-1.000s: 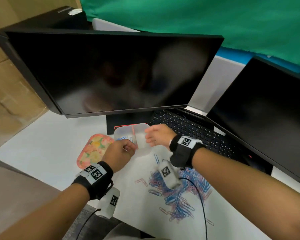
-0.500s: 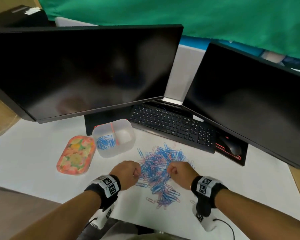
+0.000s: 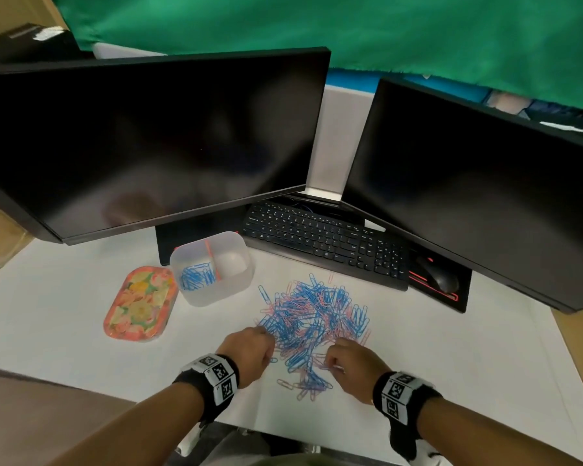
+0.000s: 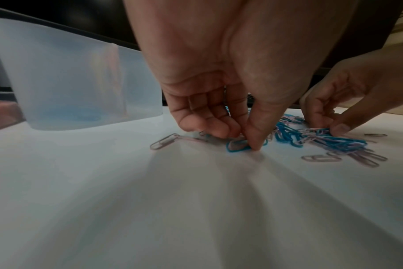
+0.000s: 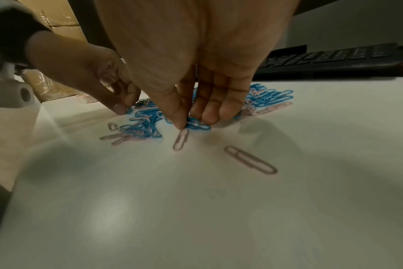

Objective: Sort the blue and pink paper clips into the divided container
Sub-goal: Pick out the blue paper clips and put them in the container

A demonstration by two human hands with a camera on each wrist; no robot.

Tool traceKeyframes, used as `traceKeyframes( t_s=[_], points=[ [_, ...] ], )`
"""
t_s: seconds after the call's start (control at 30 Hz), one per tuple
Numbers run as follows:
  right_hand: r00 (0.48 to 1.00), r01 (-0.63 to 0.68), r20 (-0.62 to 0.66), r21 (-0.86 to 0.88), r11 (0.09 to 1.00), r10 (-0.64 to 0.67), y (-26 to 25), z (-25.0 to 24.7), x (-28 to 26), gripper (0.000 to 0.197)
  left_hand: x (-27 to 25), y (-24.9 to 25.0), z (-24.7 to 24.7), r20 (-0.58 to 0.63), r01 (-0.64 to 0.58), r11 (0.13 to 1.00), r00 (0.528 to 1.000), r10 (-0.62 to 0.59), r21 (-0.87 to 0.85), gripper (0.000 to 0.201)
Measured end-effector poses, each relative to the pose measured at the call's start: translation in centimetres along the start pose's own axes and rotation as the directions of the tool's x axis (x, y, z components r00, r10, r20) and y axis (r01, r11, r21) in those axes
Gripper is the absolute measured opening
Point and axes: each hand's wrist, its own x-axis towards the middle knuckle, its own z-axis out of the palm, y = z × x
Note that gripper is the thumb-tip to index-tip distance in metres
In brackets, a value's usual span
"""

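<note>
A mixed pile of blue and pink paper clips (image 3: 313, 317) lies on the white desk. Behind it to the left stands the translucent divided container (image 3: 239, 284), with blue clips (image 3: 196, 279) in its left compartment; I see nothing in the right one. My left hand (image 3: 249, 344) is at the pile's left near edge, and thumb and fingers (image 4: 242, 140) pinch a blue clip (image 4: 238, 146) against the desk. My right hand (image 3: 347, 361) is at the pile's right near edge. Its thumb and fingertips (image 5: 193, 121) close on a blue clip (image 5: 199, 126), just above a loose pink clip (image 5: 181, 139).
A floral tray (image 3: 140, 302) lies left of the container. A black keyboard (image 3: 323, 243) and mouse (image 3: 440, 277) sit behind the pile, under two dark monitors (image 3: 155, 136). Loose pink clips (image 5: 251, 160) lie nearer the desk's front edge.
A second ago both hands were at the container. They have come back to the near side of the pile, and since half a second ago their fingers have closed on clips.
</note>
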Motion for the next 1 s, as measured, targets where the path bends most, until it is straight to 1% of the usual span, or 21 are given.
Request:
traceKeyframes(
  t_s=[0.17,0.3,0.43,0.6,0.73,0.87,1.0],
  points=[
    [0.999,-0.032,-0.029,0.031,0.999,0.033,0.2,-0.2,0.1,0.015,0.0,0.2,-0.1,-0.016,0.02,0.999,1.0,-0.021,-0.049,0.009],
    [0.999,-0.041,-0.014,0.033,0.999,0.042,0.0,-0.5,0.5,0.017,-0.1,0.0,-0.1,0.001,0.076,0.994,0.997,-0.076,-0.083,0.013],
    [0.998,-0.059,-0.021,0.045,0.997,0.06,-0.4,-0.9,0.9,0.02,-0.3,-0.2,-0.2,0.02,0.099,0.989,0.995,-0.098,-0.106,0.024],
    [0.996,-0.079,-0.027,0.085,0.993,0.082,-0.5,-1.0,1.2,0.031,-0.4,-0.4,-0.4,0.006,0.105,0.985,0.994,-0.105,-0.139,0.032],
    [0.995,-0.09,-0.031,0.153,0.984,0.096,-0.6,-1.0,1.2,0.032,-0.3,-0.3,-0.7,-0.021,0.085,0.981,0.996,-0.091,-0.176,0.035],
    [0.99,-0.123,-0.036,0.237,0.964,0.135,-0.8,-1.3,1.3,0.026,0.0,-0.3,-1.1,-0.032,0.079,0.973,0.996,-0.088,-0.217,0.037],
    [0.98,-0.173,-0.029,0.377,0.91,0.199,-1.6,-1.8,1.4,0.026,0.2,-0.2,-1.7,-0.055,0.096,0.932,0.991,-0.123,-0.351,0.029]
  ],
)
